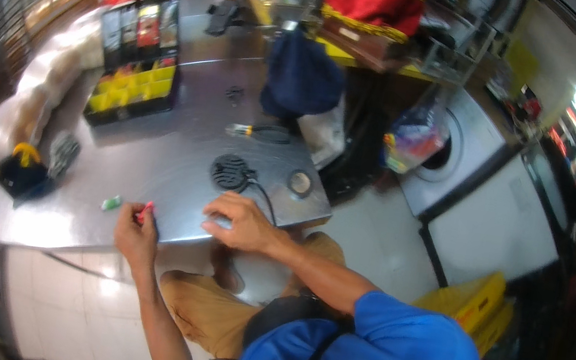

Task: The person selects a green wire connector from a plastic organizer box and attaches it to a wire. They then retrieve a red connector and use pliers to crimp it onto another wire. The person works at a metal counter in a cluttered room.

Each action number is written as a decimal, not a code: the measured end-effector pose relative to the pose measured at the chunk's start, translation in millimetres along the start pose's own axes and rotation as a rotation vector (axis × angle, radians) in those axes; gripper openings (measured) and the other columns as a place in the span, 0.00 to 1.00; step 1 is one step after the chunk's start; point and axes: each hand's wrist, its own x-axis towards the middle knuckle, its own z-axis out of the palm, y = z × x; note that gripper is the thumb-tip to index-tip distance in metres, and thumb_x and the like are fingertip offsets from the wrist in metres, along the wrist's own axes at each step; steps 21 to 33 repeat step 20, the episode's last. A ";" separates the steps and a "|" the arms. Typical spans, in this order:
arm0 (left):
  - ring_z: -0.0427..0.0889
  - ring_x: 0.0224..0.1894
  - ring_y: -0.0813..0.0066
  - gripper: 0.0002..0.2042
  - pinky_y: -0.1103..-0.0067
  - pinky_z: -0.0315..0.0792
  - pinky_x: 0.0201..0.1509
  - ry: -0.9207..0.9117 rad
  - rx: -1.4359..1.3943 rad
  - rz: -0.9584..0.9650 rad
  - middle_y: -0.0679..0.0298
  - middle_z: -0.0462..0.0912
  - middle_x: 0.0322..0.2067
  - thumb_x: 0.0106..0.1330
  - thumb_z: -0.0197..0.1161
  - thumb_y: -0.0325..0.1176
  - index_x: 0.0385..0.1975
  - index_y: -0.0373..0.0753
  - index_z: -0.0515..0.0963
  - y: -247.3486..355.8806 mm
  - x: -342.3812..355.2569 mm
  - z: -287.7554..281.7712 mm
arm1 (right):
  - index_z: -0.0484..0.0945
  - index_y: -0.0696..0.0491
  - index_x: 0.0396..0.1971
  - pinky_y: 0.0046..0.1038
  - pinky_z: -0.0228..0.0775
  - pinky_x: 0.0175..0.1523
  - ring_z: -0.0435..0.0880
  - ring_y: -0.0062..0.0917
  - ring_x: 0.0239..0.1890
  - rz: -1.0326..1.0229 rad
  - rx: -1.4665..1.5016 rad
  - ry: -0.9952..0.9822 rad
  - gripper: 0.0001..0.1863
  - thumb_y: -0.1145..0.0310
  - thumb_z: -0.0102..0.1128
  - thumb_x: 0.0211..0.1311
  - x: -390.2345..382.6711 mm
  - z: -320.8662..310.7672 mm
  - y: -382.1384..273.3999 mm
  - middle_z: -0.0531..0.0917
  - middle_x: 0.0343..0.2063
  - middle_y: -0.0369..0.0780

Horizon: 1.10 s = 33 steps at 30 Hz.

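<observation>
My left hand [137, 234] is pinched on a small red piece [144, 213] above the front edge of the metal table [197, 119]. Right beside those fingers lies a small green and white item [112, 203]. My right hand [244, 222] hovers at the same edge, fingers curved and thumb apart, with nothing clearly visible between them. Just beyond it sits a round black slotted object [230, 172] with a dark cable. A small round dish-like piece [299, 183] rests at the table's right end. Motion blur softens fine detail.
An open toolbox with yellow compartments [131, 92] stands at the back left. Farther in lie pliers-like tools [259, 132] and a dark blue cloth [303, 75]. A black and yellow object [24, 169] occupies the left corner. A white washing machine [454, 152] stands at right.
</observation>
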 end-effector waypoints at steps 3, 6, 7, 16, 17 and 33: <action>0.79 0.25 0.69 0.04 0.74 0.71 0.31 0.018 0.069 0.023 0.59 0.81 0.24 0.63 0.66 0.29 0.31 0.39 0.78 5.4 -1.8 -1.0 | 0.82 0.57 0.35 0.37 0.71 0.54 0.80 0.37 0.46 -0.163 -0.136 0.229 0.11 0.68 0.69 0.54 -23.4 -9.3 -16.6 0.83 0.34 0.44; 0.76 0.23 0.68 0.03 0.74 0.70 0.29 -0.132 0.098 0.022 0.60 0.78 0.21 0.63 0.65 0.28 0.31 0.38 0.77 33.3 -9.3 5.4 | 0.81 0.56 0.41 0.42 0.62 0.63 0.76 0.40 0.53 -0.005 -0.456 0.278 0.14 0.66 0.68 0.55 -45.0 -37.1 -28.4 0.82 0.43 0.43; 0.75 0.22 0.68 0.03 0.74 0.70 0.29 -0.164 0.096 0.066 0.60 0.77 0.20 0.64 0.64 0.28 0.31 0.37 0.77 39.7 -10.6 9.7 | 0.81 0.56 0.42 0.43 0.60 0.65 0.76 0.41 0.54 0.059 -0.567 0.296 0.15 0.66 0.68 0.56 -50.1 -42.5 -31.6 0.82 0.44 0.43; 0.78 0.41 0.73 0.05 0.78 0.73 0.46 -0.777 -0.665 0.263 0.58 0.80 0.43 0.63 0.59 0.18 0.33 0.33 0.71 99.8 -36.6 67.3 | 0.80 0.59 0.42 0.43 0.62 0.64 0.78 0.45 0.51 0.023 -0.362 0.114 0.15 0.70 0.65 0.55 -45.5 -70.6 40.9 0.82 0.45 0.46; 0.78 0.44 0.70 0.04 0.76 0.72 0.49 -0.747 -0.582 0.334 0.57 0.79 0.45 0.63 0.59 0.18 0.34 0.33 0.71 103.7 -33.7 69.7 | 0.80 0.60 0.41 0.42 0.62 0.64 0.78 0.44 0.50 0.030 -0.346 0.092 0.15 0.70 0.65 0.54 -37.8 -76.7 48.3 0.82 0.44 0.46; 0.79 0.48 0.63 0.04 0.72 0.72 0.53 -0.672 -0.406 0.479 0.55 0.79 0.50 0.64 0.59 0.20 0.34 0.34 0.71 113.5 -24.3 72.9 | 0.81 0.58 0.42 0.41 0.61 0.67 0.78 0.42 0.54 0.096 -0.285 -0.003 0.14 0.70 0.64 0.55 -15.9 -84.6 63.1 0.83 0.47 0.46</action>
